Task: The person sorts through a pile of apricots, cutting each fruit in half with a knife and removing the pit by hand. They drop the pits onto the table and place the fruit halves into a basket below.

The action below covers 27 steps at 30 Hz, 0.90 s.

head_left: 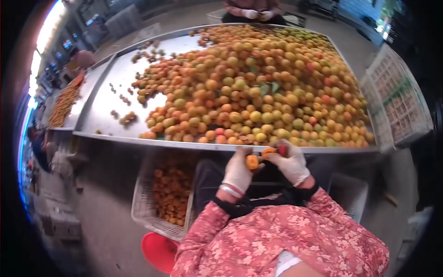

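Observation:
Both hands wear whitish gloves and are close together at the near edge of a metal table [184,144]. My left hand [239,170] is closed on an orange fruit piece [252,162] with its cut face up. My right hand [290,164] pinches another orange fruit piece [268,152], and something dark red shows by its fingers, too small to name. A large heap of orange, yellow and green fruits [258,92] lies on the table just beyond the hands.
A white crate [138,203] of fruit pieces stands below left, beside a red container [159,251]. Another crate [357,194] is low right. A white crate [397,99] leans at the table's right end. Across the table sits a person with gloved hands [251,14].

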Available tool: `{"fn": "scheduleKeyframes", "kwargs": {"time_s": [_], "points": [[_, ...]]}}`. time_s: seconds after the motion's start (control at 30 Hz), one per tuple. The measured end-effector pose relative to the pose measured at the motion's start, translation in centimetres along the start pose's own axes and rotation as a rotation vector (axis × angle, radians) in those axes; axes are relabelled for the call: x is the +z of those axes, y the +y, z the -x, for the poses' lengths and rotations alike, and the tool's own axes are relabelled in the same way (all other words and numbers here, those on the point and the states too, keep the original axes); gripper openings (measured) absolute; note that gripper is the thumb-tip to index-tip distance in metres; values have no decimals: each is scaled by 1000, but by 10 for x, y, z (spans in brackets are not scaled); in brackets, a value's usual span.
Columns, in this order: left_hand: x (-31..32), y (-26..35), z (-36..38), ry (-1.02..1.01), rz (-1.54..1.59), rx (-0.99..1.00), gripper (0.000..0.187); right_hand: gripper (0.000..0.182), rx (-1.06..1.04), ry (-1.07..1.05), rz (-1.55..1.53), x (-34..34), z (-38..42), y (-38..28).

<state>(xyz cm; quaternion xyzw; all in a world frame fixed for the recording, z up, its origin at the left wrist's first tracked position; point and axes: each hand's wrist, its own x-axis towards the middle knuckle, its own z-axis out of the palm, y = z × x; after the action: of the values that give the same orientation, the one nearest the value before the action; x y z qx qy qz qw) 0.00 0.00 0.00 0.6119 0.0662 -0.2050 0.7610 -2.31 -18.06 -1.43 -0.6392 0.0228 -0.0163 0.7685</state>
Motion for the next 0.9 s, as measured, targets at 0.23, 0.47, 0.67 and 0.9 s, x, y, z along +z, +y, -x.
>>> {"fn": "scheduleKeyframes", "kwargs": {"time_s": [0.23, 0.47, 0.67, 0.9], "points": [[103, -49, -61, -75, 690, -162, 59, 26, -366, 46, 730, -96, -19, -28], [94, -65, -60, -111, 653, -212, 29, 30, -420, -164, 1013, -75, -12, -11], [56, -56, -43, 18, 656, -14, 31, 34, -13, -203, 621, -83, -18, -32], [-59, -16, 5, 837, -566, 215, 22, 32, 93, -104, 498, -115, -30, -29]]}}
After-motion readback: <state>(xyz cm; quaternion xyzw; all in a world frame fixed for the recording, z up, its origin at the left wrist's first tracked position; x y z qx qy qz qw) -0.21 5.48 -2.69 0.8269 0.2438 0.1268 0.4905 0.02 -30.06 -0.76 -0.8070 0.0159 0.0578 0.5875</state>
